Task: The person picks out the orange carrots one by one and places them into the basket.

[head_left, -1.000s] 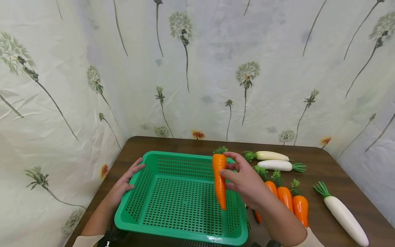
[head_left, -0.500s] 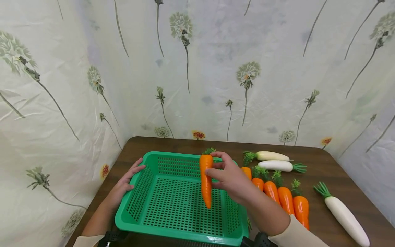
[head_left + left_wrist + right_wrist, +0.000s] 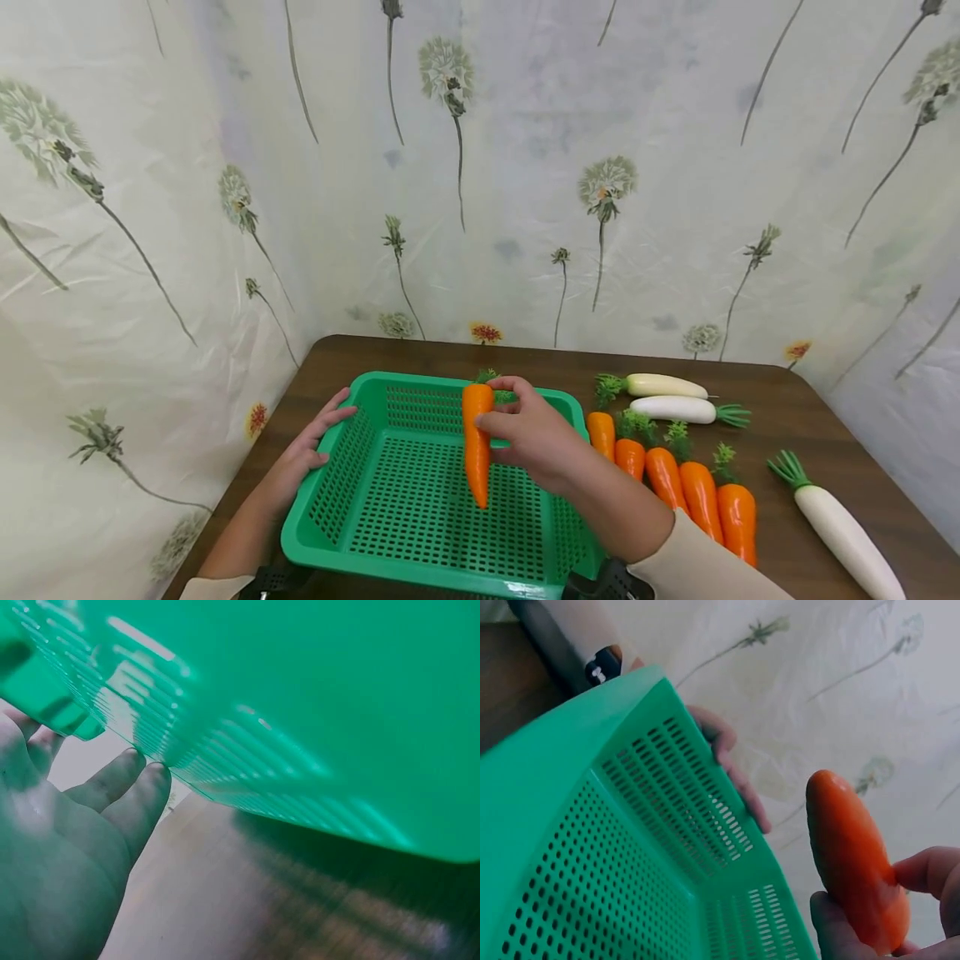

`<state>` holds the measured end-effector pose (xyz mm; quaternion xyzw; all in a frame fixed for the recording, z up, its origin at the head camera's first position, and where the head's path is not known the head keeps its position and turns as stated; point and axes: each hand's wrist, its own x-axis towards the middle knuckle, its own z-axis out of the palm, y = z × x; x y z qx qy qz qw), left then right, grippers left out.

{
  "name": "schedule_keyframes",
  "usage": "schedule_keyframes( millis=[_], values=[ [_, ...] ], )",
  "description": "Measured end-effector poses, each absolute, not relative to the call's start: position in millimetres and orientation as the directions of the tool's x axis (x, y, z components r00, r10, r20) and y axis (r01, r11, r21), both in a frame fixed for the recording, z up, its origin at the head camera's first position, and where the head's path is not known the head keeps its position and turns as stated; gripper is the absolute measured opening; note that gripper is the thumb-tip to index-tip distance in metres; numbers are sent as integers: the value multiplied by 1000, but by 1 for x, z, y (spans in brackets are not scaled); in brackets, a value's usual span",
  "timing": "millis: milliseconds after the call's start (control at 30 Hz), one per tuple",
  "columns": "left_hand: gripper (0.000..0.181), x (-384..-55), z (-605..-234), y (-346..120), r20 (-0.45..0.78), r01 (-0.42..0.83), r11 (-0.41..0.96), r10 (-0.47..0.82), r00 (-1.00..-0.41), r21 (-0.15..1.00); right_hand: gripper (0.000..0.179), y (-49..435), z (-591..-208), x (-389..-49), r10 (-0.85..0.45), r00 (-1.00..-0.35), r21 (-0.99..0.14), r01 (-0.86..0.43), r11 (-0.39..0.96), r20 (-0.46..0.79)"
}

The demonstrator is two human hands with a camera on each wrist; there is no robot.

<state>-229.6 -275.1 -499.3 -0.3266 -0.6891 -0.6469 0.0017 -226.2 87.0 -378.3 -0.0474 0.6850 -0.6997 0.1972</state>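
Note:
My right hand (image 3: 528, 433) pinches an orange carrot (image 3: 477, 446) near its leafy green top, with the thumb on the near side. The carrot hangs tip down above the inside of a green plastic basket (image 3: 420, 573). In the right wrist view, the carrot (image 3: 851, 855) is between thumb and fingers, beside the basket's rim. At the basket's left side, my left hand (image 3: 303, 454) holds the rim. From the left wrist view, two fingertips of the left hand (image 3: 82, 817) touch the slotted outer wall (image 3: 247, 761). The basket's perforated floor shows bare.
Several carrots (image 3: 701, 500) lie in a row right of the basket, partly hidden by my right forearm. Two white radishes (image 3: 671, 408) lie behind them. Another white radish (image 3: 851, 537) is at the far right. A flower-printed curtain (image 3: 510, 183) surrounds the brown table (image 3: 795, 408).
My right hand has carried the carrot leftward, from the basket's right side toward its middle. More of the carrots on the table show now. The left hand stays at the rim.

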Motion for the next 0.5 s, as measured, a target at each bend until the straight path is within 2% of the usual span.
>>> schedule_keyframes(
  millis=[167, 500],
  values=[
    [65, -229, -499, -276, 414, 443, -44, 451, -791, 895, 59, 80, -380, -231, -384, -896, -969, 247, -15, -222],
    [65, -229, -497, -276, 411, 440, -48, 459, -788, 897, 60, 58, -383, -241, -399, -884, -965, 263, 6, -244]
  ],
)
